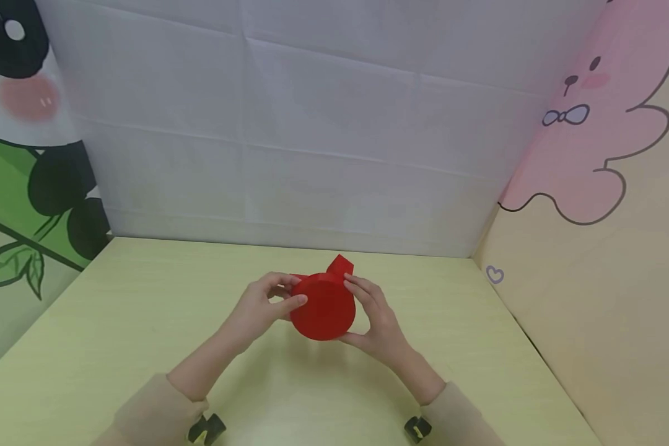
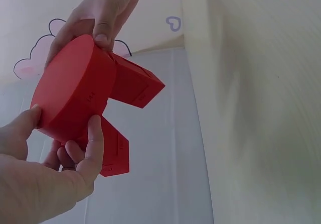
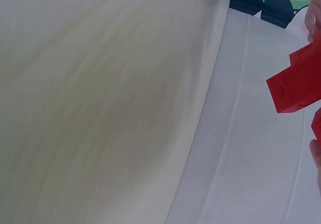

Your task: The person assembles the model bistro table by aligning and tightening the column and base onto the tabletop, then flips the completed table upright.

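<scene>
Both hands hold a red round, thick disc (image 1: 323,310) with its flat face toward the head camera, above the table. Behind it stick out red rectangular blocks; the left wrist view shows an upper block (image 2: 138,81) and a lower block (image 2: 119,153). My left hand (image 1: 259,310) pinches the disc's left side, thumb at the face's edge and fingers behind. On the opposite side, my right hand (image 1: 383,328) grips it with fingers at the upper right and thumb beneath. Only part of a block (image 3: 296,88) shows in the right wrist view. How the pieces join is hidden.
A pale yellow tabletop (image 1: 161,297) lies below, with a white sheet wall (image 1: 323,136) at its far edge. Side walls carry a panda picture (image 1: 28,105) and a pink bear picture (image 1: 596,136). Dark bands sit at both sleeves.
</scene>
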The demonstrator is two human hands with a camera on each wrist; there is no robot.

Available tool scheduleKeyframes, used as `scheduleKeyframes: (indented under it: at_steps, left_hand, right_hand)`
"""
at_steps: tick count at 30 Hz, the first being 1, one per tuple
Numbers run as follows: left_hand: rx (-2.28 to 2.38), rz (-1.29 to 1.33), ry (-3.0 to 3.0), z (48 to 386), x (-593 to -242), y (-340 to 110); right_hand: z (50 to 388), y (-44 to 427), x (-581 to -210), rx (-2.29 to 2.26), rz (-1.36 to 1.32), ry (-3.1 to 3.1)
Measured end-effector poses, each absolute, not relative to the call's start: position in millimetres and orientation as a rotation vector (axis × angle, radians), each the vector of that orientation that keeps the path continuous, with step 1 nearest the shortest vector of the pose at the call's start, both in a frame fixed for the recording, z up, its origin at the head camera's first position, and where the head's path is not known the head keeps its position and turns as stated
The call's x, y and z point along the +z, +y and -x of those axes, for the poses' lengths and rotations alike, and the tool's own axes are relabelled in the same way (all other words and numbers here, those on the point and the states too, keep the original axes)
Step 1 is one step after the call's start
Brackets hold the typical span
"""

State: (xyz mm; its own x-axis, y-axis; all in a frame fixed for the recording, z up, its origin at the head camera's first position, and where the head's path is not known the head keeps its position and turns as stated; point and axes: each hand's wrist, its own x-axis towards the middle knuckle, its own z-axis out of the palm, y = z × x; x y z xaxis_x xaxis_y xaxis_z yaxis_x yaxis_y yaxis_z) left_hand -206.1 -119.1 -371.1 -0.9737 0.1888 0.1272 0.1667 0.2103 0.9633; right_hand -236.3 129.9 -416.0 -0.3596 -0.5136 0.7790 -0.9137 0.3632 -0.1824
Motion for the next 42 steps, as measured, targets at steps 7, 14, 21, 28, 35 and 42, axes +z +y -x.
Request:
scheduleKeyframes:
  at_steps: [7,14,21,28,35,42]
  left_hand:
    - [1.779,-0.539,2.566,208,-372,-121]
    - [1.534,-0.756,2.785,215,-381,-122]
    - [1.377,-0.792,2.938,225,-393,-121]
    - [1.277,-0.751,3.016,238,-407,-125]
    - [1.118,-0.660,3.073,248,-416,-124]
    - [0.989,-0.510,3.116,255,-422,-118]
  right_hand:
    - [236,129,-417,0.945,-1.155,-2.085]
    - [238,127,-412,1.053,-1.006,-2.280]
    - [247,124,-409,1.156,-0.916,-2.409]
    - [261,119,-414,1.236,-0.868,-2.569]
    - [278,120,-427,1.349,-0.876,-2.696]
    - [296,125,-438,1.353,-0.956,-2.791]
